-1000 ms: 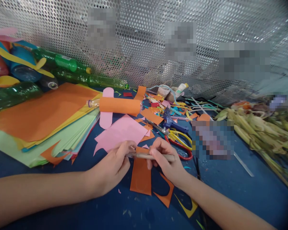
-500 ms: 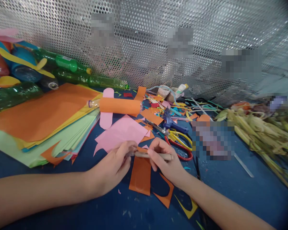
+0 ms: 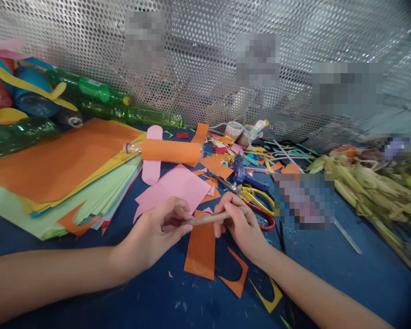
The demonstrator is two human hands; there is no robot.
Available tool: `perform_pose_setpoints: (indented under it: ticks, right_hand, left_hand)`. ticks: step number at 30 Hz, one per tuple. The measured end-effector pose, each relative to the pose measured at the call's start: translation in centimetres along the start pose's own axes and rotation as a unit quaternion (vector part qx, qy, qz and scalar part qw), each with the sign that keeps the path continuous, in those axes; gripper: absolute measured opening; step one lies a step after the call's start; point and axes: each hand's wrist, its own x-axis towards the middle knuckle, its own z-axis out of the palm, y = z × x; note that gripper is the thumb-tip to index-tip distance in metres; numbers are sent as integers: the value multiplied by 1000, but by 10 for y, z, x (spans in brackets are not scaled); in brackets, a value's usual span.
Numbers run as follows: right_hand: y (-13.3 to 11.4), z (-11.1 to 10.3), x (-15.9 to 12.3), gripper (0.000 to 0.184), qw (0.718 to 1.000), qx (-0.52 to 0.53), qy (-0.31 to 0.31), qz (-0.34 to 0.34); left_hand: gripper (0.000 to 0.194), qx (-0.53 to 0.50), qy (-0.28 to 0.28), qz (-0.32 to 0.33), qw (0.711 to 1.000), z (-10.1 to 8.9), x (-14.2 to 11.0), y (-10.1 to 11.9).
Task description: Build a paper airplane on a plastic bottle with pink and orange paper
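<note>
A slim greyish-beige pencil (image 3: 208,218) spans the space between both hands, slightly raised at its right end. My left hand (image 3: 160,228) pinches its left end between thumb and fingers. Round the right part of it, the fingers of my right hand (image 3: 241,224) are closed. Just below lies an orange paper strip (image 3: 200,256) with a faint curved line near its front edge. Beyond the hands, a clear bottle wrapped in orange paper (image 3: 171,151) rests across a pink rounded strip (image 3: 151,172).
Pink paper (image 3: 173,189) lies ahead of my left hand. Scissors with red and yellow handles (image 3: 260,201) and a blue glue gun (image 3: 248,176) sit beyond my right hand. Stacked coloured paper (image 3: 65,160), green bottles (image 3: 99,91), cut scraps (image 3: 238,274) and dry husks (image 3: 359,192) surround them.
The pencil has tilted, its right end rising. My left hand has shifted slightly left and now pinches the left end; the curved line on the orange strip shows more clearly.
</note>
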Motion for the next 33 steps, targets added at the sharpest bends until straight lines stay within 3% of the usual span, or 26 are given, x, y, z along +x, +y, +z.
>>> perform_pose_setpoints:
  ticks: [5,9,16,19,21,23,25,28,33]
  right_hand:
    - [-2,2,-1,22,1000,-12,-16,-10]
    - [-3,1,-2,21,999,-1,-29,-13]
    - [-2,4,-2,24,998,44,-37,40]
    - [-2,2,-1,29,998,46,17,44]
    - [-2,-2,1,33,995,42,93,15]
    - [-2,-8,6,32,983,44,177,-32]
    - [-1,-12,11,26,969,51,229,-75]
    - [3,-15,17,19,969,60,220,-93]
    - [4,-11,14,16,972,41,204,-112]
  left_hand:
    - [3,68,12,17,998,-2,-2,1]
    - [6,115,22,52,992,-4,-2,4]
    - [9,136,24,68,988,-2,-3,7]
    - [8,161,-13,50,986,-1,2,13]
    - [22,230,-26,50,972,-6,8,16]
    - [46,337,-6,80,938,-13,15,14]
    - [50,422,-10,123,898,-21,21,8]
    - [43,462,-26,141,876,-28,27,1]
    - [32,444,-31,138,885,-28,27,6]
